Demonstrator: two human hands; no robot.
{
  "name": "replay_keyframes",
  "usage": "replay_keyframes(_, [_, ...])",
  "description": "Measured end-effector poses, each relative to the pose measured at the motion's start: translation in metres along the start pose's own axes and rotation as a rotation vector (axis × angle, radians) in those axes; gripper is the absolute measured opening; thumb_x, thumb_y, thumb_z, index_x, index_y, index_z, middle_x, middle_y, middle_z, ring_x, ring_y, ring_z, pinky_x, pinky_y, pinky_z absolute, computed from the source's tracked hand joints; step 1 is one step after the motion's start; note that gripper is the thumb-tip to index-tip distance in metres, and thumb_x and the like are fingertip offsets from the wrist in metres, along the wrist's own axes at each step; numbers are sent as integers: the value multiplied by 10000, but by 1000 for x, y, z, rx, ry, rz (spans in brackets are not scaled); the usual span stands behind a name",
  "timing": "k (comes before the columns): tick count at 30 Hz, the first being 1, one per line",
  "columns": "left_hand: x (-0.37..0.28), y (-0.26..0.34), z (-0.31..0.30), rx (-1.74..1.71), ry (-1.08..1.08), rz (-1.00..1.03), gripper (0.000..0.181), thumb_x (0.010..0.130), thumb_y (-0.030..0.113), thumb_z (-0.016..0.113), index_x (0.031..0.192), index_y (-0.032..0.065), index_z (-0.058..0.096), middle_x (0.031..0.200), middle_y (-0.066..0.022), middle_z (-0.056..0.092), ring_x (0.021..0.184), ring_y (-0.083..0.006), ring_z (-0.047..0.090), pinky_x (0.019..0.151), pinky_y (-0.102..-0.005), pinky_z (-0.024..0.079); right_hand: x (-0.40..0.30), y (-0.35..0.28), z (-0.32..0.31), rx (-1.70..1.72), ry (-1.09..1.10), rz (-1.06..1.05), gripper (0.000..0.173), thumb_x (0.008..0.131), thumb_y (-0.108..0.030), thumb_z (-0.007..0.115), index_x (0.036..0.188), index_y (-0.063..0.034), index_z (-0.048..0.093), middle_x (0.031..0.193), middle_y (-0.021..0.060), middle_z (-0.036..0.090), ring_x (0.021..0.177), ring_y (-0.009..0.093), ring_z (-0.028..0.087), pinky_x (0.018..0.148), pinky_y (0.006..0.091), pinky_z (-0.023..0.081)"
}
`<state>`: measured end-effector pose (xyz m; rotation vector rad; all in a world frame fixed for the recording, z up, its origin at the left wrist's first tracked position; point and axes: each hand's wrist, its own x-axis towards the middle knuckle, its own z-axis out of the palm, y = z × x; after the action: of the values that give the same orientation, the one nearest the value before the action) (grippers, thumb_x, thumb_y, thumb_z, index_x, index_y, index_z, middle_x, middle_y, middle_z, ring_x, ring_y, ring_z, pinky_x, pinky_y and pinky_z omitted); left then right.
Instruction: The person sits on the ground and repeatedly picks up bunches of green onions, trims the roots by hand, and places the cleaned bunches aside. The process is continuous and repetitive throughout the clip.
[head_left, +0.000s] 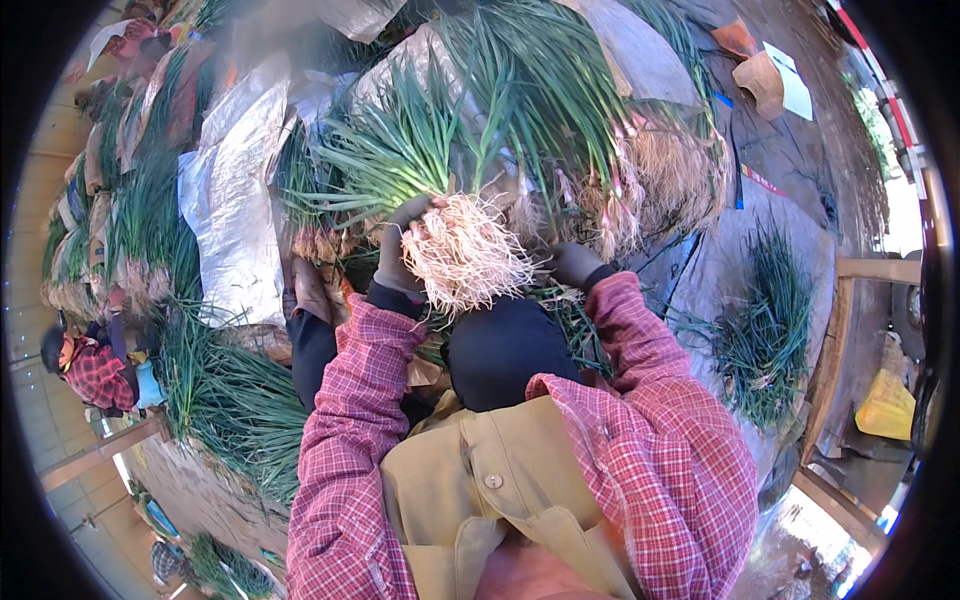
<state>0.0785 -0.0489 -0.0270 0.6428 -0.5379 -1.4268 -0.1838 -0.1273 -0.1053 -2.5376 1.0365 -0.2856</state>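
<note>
My left hand (401, 244), in a dark glove, grips a bunch of green onions (405, 161). Their pale, tangled roots (472, 251) face me above my dark-clad knee, and the long green leaves fan away from me. At the right edge of those roots is my right hand (576, 264), also gloved. Its fingertips are partly hidden, so I cannot tell whether they pinch anything. Just beyond it, a large pile of green onions (555, 82) lies with roots toward me, several reddish stem bases (619, 161) showing.
White woven sacking (244, 195) covers onions at the left. Loose onions lie on a grey sheet at the right (769, 322) and in a heap at the lower left (240, 405). Another person (101, 367) works at far left. A wooden frame (829, 360) stands at right.
</note>
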Motion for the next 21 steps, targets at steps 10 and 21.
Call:
replay_keyframes(10, [-13,16,14,72,-34,-68,264,940,156,455,1180,63,516,1177,-86,562,1101,-226,538,965,-389,443,11,-29,-113,544,-35,202,598,869,-584,490,1042,-45,682,844,90,686,579,118,594,513,260,470])
replay_keyframes(21, [-7,6,-27,-104,88,-84,353,945,303,453,1157,40,553,1152,-98,577,1078,-246,549,967,-401,445,86,-49,-28,1017,89,-14,385,939,-398,440,1040,-44,553,883,59,604,837,136,578,715,287,471])
